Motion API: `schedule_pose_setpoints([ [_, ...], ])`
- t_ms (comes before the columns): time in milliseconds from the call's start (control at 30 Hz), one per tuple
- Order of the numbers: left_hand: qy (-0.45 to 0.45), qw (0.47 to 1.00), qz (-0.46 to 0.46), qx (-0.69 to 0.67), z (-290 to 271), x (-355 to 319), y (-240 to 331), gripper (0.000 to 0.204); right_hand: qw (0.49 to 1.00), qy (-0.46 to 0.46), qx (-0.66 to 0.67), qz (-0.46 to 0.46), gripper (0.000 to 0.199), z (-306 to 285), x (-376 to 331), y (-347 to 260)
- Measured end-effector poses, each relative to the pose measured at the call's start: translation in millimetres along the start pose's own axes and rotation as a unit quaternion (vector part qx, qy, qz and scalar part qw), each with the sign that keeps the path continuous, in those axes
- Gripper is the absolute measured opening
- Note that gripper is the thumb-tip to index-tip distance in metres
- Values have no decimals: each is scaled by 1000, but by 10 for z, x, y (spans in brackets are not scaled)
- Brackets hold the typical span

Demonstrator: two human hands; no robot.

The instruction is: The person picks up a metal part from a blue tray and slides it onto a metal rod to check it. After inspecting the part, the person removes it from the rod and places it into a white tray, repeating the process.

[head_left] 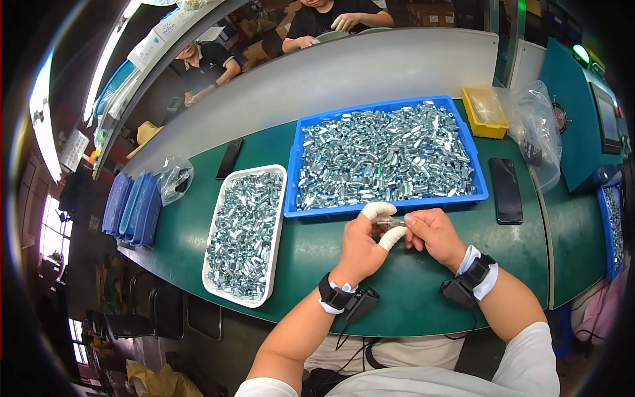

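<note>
At frame centre, a blue tray (pixel 294 165) holds shiny silver metal parts (pixel 387 155); left of it a white tray (pixel 213 231) holds the same. The table (pixel 317 248) is dark green, with a yellow box (pixel 485 112) upper right.

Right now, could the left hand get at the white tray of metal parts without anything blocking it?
Probably yes. The left hand is pinching a small metal part together with the right hand, so it would have to let go first. Only bare green table lies between it and the white tray.
</note>
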State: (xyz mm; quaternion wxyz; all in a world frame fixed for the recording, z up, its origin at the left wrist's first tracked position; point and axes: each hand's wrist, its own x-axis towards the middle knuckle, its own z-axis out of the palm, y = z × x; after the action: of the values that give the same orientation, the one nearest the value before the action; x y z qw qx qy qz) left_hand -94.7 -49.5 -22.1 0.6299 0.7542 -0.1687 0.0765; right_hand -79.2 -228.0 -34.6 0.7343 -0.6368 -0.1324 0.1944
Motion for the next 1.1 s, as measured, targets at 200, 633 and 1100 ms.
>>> schedule_pose_setpoints([
  [200, -22, 992, -119, -31, -79, 9, 81, 12, 999, 13, -37, -33, 40, 62, -5, 15],
  [633, 28, 994, -109, 4, -74, -106, 142, 12, 976, 48, -168, -128, 39, 171, -98, -45],
  [1100, 333, 941, -47, 29, -1271, -52, 41, 10, 987, 106, -88, -87, 39, 135, -34, 43],
])
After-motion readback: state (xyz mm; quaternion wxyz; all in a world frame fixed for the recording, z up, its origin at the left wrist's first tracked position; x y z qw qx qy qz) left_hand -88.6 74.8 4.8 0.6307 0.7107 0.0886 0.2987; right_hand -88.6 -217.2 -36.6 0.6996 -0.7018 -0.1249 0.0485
